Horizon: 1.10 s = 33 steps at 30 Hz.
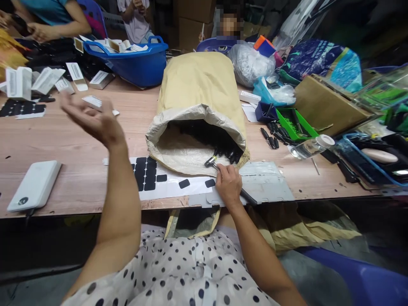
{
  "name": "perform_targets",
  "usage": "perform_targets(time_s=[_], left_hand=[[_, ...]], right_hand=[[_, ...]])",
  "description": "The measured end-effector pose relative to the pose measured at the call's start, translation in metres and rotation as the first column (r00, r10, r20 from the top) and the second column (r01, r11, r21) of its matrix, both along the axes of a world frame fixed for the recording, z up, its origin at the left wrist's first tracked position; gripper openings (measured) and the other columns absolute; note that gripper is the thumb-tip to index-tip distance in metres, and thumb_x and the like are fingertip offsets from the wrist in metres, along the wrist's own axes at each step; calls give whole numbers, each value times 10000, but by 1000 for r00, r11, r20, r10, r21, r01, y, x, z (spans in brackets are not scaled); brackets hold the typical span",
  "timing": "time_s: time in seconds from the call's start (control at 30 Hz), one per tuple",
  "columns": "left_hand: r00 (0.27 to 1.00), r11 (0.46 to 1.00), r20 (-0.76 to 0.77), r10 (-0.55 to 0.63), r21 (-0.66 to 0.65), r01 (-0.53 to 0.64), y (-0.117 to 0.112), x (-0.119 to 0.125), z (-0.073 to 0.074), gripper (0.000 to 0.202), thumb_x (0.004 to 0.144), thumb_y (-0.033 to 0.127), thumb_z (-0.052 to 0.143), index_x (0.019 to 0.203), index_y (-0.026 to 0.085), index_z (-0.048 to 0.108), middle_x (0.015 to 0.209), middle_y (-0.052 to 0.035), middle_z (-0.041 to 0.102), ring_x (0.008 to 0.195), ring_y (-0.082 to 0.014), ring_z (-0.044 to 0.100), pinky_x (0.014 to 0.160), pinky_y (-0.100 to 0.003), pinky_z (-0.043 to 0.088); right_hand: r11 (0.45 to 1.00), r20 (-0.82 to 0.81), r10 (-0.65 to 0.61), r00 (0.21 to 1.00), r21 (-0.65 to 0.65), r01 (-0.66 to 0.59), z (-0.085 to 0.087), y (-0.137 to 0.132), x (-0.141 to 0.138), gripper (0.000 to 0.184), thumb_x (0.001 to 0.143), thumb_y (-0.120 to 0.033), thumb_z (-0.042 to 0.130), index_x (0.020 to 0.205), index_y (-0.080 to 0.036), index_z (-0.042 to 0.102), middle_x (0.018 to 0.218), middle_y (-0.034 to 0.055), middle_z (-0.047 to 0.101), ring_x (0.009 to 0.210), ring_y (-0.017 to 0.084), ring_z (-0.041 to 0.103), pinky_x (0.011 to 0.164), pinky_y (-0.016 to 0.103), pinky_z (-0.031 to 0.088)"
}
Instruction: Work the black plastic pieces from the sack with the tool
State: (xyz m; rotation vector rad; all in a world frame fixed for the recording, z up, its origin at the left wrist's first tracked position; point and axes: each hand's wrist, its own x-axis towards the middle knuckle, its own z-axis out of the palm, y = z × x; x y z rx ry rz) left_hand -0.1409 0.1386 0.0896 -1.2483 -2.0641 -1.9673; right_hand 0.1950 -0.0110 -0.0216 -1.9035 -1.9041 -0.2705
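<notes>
My right hand [228, 182] is closed around a small hammer [211, 161], its metal head at the mouth of a tan woven sack [200, 80]. The black handle's end sticks out past my palm. Inside the sack, which lies open toward me, are many black pieces [228, 155] whose kind I cannot make out. My left hand [95, 117] is raised above the table at the left, palm up, fingers spread and slightly blurred, holding nothing. Beneath the sack's edge lies a white sheet with rounded black stickers [145, 174]; a few loose ones sit near my right hand.
A white power bank [35, 185] lies at the left. Behind it are small white boxes [19, 83] and a blue basin [137, 61] of boxes. To the right are a green tray [296, 123], a clear bottle [310, 147] and a blue-rimmed bin [376, 161]. Other people sit across the table.
</notes>
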Motion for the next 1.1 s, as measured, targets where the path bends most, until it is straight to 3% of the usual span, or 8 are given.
perform_targets(time_s=[0.1,0.2,0.3,0.43,0.67,0.8,0.9,1.1], left_hand=[[938,942,-89,-334,-72,329,-40,88,-27,283,909,217,528,1185,177,575,997,-23,668,937,-158,654,876,-300,532],[722,709,-110,-683,-340,618,-52,162,-44,166,873,288,590,972,198,688,877,-18,722,819,-171,676,781,-290,541],[668,531,-6,-744,-613,585,-39,209,-48,235,829,397,664,916,184,712,888,-75,753,888,-243,709,812,-336,547],[760,437,63,-647,-786,437,-18,240,-47,384,759,531,741,890,171,715,1034,-183,750,1046,-365,702,840,-416,550],[804,456,85,-589,-787,417,-18,213,-45,117,705,274,773,771,211,699,918,-107,761,950,-311,720,788,-371,536],[720,534,81,-690,-615,580,-60,160,-44,165,716,361,753,740,214,681,711,3,704,725,-191,660,675,-282,493],[654,498,93,-751,-572,652,-100,132,-52,205,736,403,732,755,207,672,682,31,663,648,-152,599,624,-263,456],[558,485,-91,-825,-621,616,-138,137,-85,128,735,278,758,810,223,669,797,-2,677,824,-205,603,761,-314,473]], right_hand=[[1000,11,1,1000,-6,-1,1,-1,-1,296,929,-177,486,1132,-246,691,920,70,564,874,229,466,691,313,324],[1000,16,4,1000,-4,-4,1,-1,-2,304,925,-169,489,1137,-249,691,915,71,563,884,233,467,703,318,326],[1000,23,-4,1000,-4,5,0,-1,-4,304,926,-164,493,1140,-245,693,924,74,569,886,235,463,711,321,321],[1000,30,-11,999,-16,11,1,0,-7,299,941,-175,485,1146,-243,693,930,75,570,878,231,458,714,319,319],[998,26,-20,999,-55,21,3,3,-10,295,944,-178,498,1160,-239,688,948,79,578,892,233,464,719,325,326],[997,19,-39,999,-64,41,6,4,-14,300,949,-182,499,1175,-243,687,951,79,588,907,235,475,720,327,329],[996,13,-51,999,-78,51,8,5,-16,298,954,-181,491,1169,-241,688,963,80,592,908,233,477,723,324,332],[995,-14,-41,999,-86,40,4,9,-13,314,953,-173,484,1187,-237,684,972,90,592,917,236,475,727,320,352]])
